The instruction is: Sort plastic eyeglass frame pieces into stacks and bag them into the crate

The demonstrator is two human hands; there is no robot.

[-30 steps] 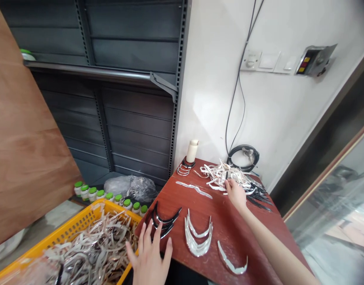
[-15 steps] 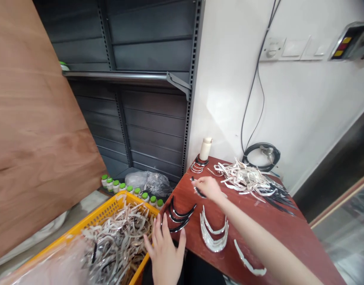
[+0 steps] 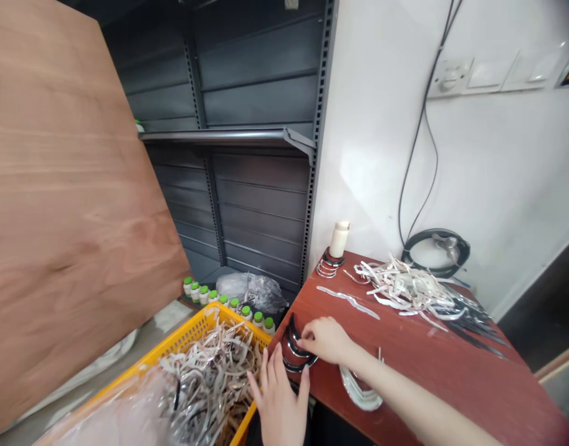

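Observation:
My right hand (image 3: 325, 340) rests on a small stack of black curved plastic pieces (image 3: 293, 350) at the near left corner of the red-brown table (image 3: 418, 359), fingers pinched on the top black piece. My left hand (image 3: 280, 399) lies flat with fingers apart at the table's near edge, just below that stack and beside the yellow crate (image 3: 182, 339). A stack of white curved pieces (image 3: 358, 390) lies under my right forearm. A loose heap of white pieces (image 3: 405, 288) sits at the back of the table.
The yellow crate holds several tangled white strips (image 3: 210, 378). Black strips (image 3: 474, 322) lie at the table's right. A cream bottle (image 3: 338, 240) and a cable coil (image 3: 435, 251) stand by the wall. Green-capped bottles (image 3: 228, 303) line the floor. A wooden board (image 3: 65, 204) leans at left.
My right hand came from the white heap at the back across to the black stack at the near left corner, carrying a black piece. The view shifted left.

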